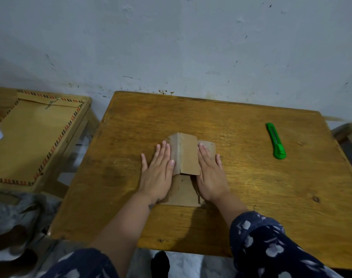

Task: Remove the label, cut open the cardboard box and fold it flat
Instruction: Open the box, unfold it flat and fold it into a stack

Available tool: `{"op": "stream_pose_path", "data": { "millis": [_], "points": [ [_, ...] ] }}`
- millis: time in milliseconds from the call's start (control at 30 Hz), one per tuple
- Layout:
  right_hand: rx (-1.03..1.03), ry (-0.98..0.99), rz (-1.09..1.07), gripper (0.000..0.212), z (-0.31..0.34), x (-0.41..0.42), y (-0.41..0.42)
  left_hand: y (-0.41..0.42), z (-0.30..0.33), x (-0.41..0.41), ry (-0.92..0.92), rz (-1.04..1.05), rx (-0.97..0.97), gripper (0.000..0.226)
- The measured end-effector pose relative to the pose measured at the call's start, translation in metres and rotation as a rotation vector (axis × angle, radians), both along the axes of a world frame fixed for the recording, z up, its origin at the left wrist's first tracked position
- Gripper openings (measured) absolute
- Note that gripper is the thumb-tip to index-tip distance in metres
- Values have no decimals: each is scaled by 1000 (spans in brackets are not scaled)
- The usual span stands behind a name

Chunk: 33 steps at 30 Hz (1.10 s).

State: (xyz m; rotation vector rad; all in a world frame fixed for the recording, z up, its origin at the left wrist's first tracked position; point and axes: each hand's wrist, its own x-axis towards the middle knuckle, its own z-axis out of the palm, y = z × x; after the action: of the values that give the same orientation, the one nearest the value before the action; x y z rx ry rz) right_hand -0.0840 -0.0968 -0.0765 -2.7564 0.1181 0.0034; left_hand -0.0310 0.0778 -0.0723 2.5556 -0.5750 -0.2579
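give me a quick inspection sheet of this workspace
surface: wooden table, worn and scratched
job's things: cardboard box opened out, a raised fold in the middle; green utility knife lying apart to the right
clutter: nothing seen on the table
grips: left hand and right hand flat, pressing the cardboard either side of the fold
cables: nothing seen
surroundings: stool on the left bearing a brown envelope; marked wall behind

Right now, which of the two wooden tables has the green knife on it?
The larger table in front, where both hands press the cardboard. The green knife lies on its right side. The small table holds an envelope.
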Motion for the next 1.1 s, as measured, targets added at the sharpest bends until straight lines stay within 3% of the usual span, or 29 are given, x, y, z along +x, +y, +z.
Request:
{"op": "stream_pose_path", "data": {
  "millis": [233,433,567,700,900,1100],
  "points": [
    [152,-8,-23,80,5,-8,-8,-4,3,1,39,-29,68,50],
    [517,-119,-141,66,16,-14,-18,-14,5,-3,71,-7,-171,49],
    [627,-176,-175,65,14,-20,-23,-22,4,-4,20,-111,-69,52],
    [535,-130,-151,66,16,-20,-21,-30,3,-7,-52,-178,87,56],
    [138,-29,-88,61,9,-16,-10,-40,2,-10,-151,-202,252,63],
    [-55,20,-74,61,5,-13,-7,-45,1,-11,-145,-219,292,69]
  ]
}}
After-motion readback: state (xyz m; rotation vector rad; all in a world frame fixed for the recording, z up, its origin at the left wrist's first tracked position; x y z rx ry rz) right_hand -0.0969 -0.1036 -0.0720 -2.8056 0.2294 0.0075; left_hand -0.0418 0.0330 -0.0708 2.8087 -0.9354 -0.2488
